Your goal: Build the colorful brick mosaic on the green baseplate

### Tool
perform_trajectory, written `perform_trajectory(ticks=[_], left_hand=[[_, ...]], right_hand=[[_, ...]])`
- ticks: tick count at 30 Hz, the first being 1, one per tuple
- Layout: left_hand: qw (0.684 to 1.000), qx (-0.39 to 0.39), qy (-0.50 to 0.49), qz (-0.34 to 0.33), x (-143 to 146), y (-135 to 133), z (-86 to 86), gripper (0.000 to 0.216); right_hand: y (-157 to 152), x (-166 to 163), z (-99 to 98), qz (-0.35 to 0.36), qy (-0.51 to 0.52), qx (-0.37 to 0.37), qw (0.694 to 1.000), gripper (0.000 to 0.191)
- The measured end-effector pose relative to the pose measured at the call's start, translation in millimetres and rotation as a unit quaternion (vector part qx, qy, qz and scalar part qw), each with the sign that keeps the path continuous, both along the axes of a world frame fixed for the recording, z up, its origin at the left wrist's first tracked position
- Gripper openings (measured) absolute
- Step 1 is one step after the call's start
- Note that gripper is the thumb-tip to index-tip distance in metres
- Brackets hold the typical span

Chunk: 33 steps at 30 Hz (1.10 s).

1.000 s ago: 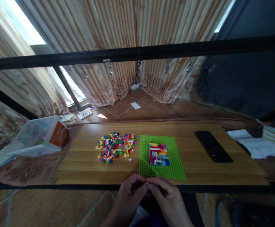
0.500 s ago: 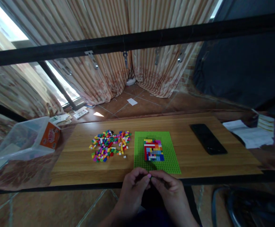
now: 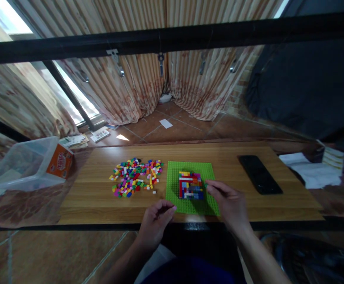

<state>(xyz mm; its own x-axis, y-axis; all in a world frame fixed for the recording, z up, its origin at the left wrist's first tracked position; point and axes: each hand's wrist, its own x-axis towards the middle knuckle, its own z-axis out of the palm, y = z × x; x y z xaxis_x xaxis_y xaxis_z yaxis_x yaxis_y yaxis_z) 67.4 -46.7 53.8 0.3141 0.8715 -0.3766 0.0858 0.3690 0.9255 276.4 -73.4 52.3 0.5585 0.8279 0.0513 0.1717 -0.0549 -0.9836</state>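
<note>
Centrally, multicoloured brick mosaic (image 3: 191,185), unfinished.

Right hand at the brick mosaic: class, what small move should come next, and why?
Probably lower the right hand a little, pressing its pinched green piece beside the mosaic on the green baseplate: the fingertips already sit at its right edge.

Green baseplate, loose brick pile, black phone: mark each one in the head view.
green baseplate (image 3: 173,189), head view, bare studs on its left strip.
loose brick pile (image 3: 135,177), head view, middle of the heap.
black phone (image 3: 260,174), head view, centre of its screen.
</note>
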Motion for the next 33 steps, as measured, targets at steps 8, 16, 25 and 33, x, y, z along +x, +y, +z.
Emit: perform_trajectory(ticks=[8,16,25,33], left_hand=[[0.997,0.053,0.036,0.030,-18,16,-25.6,0.029],[0.999,0.043,0.017,0.007,-22,17,-40.9,0.028],[0.996,0.075,0.041,-0.009,-21,15,-39.4,0.025],[0.995,0.080,0.053,-0.015,-21,15,-36.6,0.024]], right_hand=[[59,24,-14.1,0.114,-0.237,-0.006,0.965,0.022],[71,31,-13.8,0.186,-0.303,-0.040,0.934,0.023],[74,37,-5.8,0.226,-0.289,-0.079,0.927,0.021],[76,37,-5.7,0.209,-0.208,-0.104,0.950,0.019]])
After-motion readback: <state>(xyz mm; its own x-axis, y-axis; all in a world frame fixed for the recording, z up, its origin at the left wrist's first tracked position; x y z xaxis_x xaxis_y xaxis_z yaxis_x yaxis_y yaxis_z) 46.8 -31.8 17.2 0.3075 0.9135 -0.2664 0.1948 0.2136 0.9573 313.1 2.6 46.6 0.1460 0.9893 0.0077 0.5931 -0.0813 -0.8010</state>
